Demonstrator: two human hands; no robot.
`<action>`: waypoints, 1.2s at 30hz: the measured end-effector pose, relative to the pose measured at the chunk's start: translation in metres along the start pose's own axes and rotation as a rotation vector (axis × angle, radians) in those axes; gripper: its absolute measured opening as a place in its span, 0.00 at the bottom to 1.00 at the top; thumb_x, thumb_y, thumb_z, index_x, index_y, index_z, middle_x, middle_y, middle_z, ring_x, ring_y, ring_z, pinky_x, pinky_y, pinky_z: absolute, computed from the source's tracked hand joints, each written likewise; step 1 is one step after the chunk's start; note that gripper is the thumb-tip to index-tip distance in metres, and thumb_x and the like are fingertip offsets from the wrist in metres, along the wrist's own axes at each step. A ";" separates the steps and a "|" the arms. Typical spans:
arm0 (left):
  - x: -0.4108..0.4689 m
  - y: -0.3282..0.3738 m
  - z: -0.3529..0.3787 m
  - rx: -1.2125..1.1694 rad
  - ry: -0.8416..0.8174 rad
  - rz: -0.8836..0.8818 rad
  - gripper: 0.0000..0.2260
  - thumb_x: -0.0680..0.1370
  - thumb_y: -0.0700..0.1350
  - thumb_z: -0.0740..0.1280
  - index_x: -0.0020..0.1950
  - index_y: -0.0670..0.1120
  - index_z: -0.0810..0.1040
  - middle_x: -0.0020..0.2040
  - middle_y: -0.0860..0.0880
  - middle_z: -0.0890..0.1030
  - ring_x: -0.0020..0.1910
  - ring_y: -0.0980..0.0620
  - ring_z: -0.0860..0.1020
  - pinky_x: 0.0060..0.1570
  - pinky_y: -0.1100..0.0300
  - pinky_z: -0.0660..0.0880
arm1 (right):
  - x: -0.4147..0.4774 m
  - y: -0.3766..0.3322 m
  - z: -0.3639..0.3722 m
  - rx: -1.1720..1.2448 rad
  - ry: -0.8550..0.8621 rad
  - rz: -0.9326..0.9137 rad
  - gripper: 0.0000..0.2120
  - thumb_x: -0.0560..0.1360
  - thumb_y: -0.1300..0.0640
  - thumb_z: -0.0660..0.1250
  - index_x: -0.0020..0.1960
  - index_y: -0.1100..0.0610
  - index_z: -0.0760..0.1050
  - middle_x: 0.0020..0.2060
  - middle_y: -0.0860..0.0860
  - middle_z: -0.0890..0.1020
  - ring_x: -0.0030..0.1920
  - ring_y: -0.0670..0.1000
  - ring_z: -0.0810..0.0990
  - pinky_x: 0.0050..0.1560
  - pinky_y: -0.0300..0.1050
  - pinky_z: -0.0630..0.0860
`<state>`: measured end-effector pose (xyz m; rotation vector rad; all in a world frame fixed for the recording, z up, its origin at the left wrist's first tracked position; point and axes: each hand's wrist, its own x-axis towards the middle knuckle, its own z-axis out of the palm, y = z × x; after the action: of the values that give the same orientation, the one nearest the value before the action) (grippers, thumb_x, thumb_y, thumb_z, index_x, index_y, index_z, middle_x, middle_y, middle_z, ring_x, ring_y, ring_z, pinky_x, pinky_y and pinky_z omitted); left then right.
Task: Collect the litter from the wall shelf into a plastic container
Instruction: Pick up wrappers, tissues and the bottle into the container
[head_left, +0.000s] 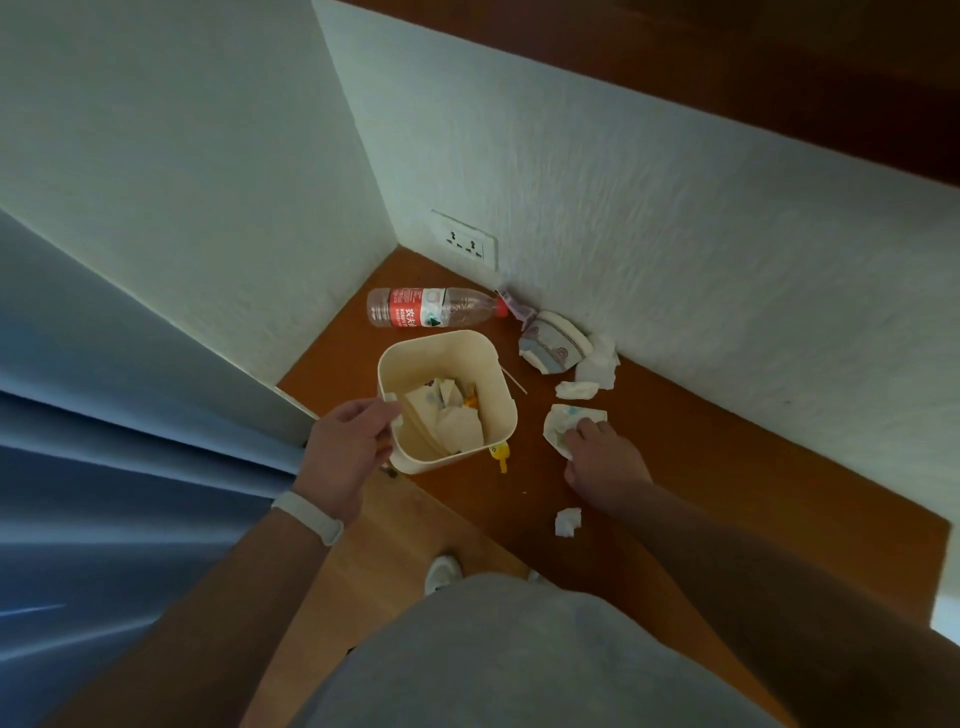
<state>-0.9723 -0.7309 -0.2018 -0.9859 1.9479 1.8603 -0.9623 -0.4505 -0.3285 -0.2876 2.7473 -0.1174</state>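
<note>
Litter already fills part of my plastic container (457, 358), paper scraps and sticks, so I judge the job roughly half done. My left hand (345, 447) steadies its near rim, fingers pinched on the edge. Behind it a water bottle (431, 307) lies on the wall shelf (727, 467); a yellow scrap (500, 454) sits beside the container. To the right, my right hand (602, 457) closes its fingers on a crumpled wrapper (563, 421). A crushed paper cup (553, 347), tissues (597, 364) and a small wad (567, 521) remain.
</note>
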 end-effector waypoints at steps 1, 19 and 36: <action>0.000 0.001 0.000 0.002 -0.002 0.002 0.06 0.79 0.43 0.71 0.54 0.44 0.82 0.52 0.41 0.87 0.57 0.41 0.84 0.60 0.44 0.80 | -0.001 -0.001 -0.002 -0.009 0.011 -0.002 0.19 0.80 0.51 0.60 0.69 0.55 0.68 0.64 0.54 0.72 0.63 0.54 0.72 0.59 0.48 0.74; 0.004 0.020 0.034 0.069 -0.187 0.061 0.05 0.79 0.42 0.70 0.53 0.42 0.82 0.56 0.36 0.84 0.56 0.39 0.83 0.59 0.45 0.80 | -0.055 -0.026 -0.117 0.548 0.798 0.210 0.07 0.76 0.57 0.67 0.53 0.58 0.78 0.44 0.49 0.78 0.41 0.47 0.74 0.39 0.43 0.74; 0.002 0.024 0.044 0.144 -0.266 0.116 0.07 0.77 0.43 0.72 0.53 0.43 0.84 0.54 0.38 0.86 0.57 0.37 0.83 0.60 0.39 0.79 | -0.019 -0.050 -0.129 0.779 0.426 0.356 0.14 0.76 0.48 0.67 0.60 0.51 0.73 0.51 0.44 0.76 0.47 0.46 0.77 0.47 0.46 0.77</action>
<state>-0.9998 -0.6907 -0.1908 -0.5623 1.9773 1.7753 -0.9845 -0.4893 -0.1961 0.4835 2.8286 -1.2214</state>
